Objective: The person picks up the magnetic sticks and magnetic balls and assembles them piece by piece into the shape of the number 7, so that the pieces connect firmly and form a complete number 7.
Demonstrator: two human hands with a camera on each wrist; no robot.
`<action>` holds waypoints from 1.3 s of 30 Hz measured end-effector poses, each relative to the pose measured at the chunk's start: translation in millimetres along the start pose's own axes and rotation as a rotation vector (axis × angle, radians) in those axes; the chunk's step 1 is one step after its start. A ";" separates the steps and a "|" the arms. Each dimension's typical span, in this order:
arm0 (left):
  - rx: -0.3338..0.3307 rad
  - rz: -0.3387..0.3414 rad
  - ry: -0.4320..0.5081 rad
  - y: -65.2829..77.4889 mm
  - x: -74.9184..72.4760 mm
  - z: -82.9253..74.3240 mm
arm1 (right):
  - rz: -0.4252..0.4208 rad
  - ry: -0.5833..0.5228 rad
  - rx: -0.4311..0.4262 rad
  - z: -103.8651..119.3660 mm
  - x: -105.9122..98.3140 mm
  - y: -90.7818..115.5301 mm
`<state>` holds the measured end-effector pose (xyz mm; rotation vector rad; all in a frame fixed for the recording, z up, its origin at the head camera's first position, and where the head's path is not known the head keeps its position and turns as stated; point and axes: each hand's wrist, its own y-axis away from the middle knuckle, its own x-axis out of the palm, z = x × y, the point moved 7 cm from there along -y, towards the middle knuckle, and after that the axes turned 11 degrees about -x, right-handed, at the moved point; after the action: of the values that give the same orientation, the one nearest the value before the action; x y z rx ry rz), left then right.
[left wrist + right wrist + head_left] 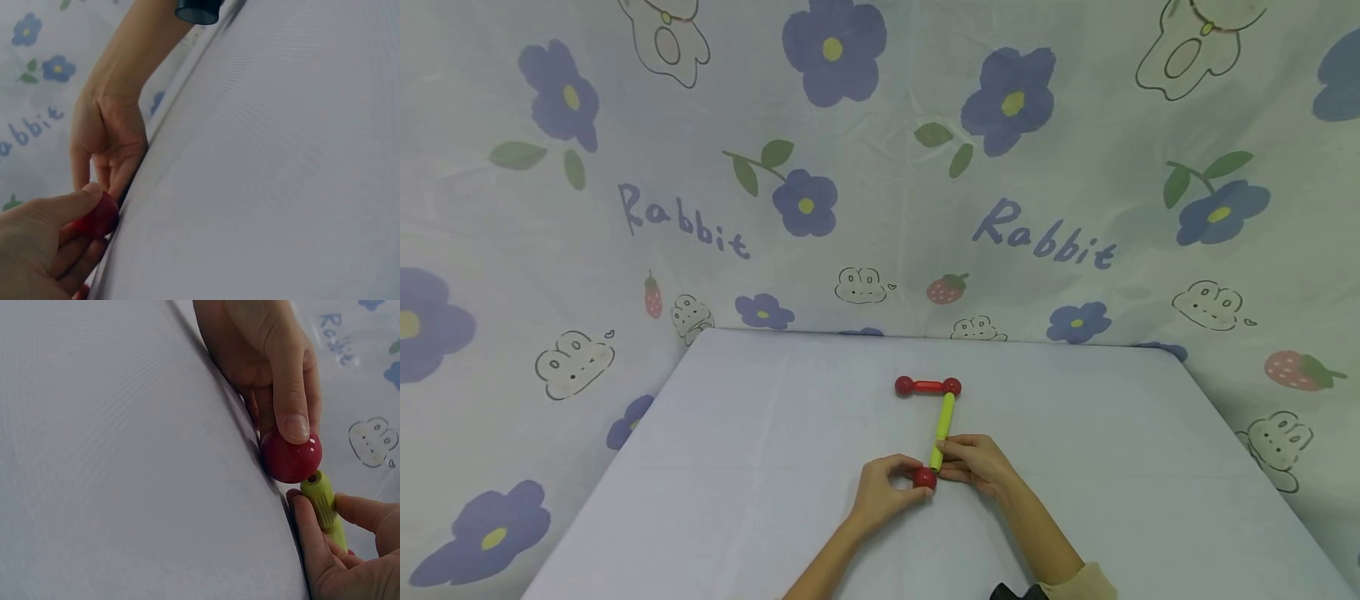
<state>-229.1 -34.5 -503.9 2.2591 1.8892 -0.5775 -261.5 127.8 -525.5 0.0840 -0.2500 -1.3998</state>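
Note:
My left hand [883, 492] holds a glossy red ball [925, 478] between thumb and fingers, low over the white table. With thumb and fingertips, my right hand [981, 463] pinches a yellow-green rod [945, 417] near its closer end. In the right wrist view, that ribbed rod end [322, 499] shows a dark hole and sits right at the red ball [290, 456]. The rod's far end meets another red ball [952, 386]. From there a short red rod [928, 387] runs left to a third red ball [904, 386].
The white table [737, 467] spreads around both hands. Behind it hangs a pale cloth [880, 242] printed with flowers, rabbits and strawberries. A black object [1018, 592] shows beside the right sleeve [1082, 583] at the bottom edge of the head view.

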 end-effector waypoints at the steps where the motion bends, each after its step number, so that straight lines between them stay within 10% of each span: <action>1: 0.001 0.002 -0.002 0.0 0.3 -0.6 | 0.003 -0.001 -0.002 0.2 0.2 0.0; 39: 0.055 -0.005 -0.002 -0.2 3.5 -6.4 | -0.032 0.010 -0.017 1.6 2.5 3.0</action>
<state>-227.5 -29.1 -499.4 2.2865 1.9018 -0.6400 -258.6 126.0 -523.1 0.0818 -0.2293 -1.4324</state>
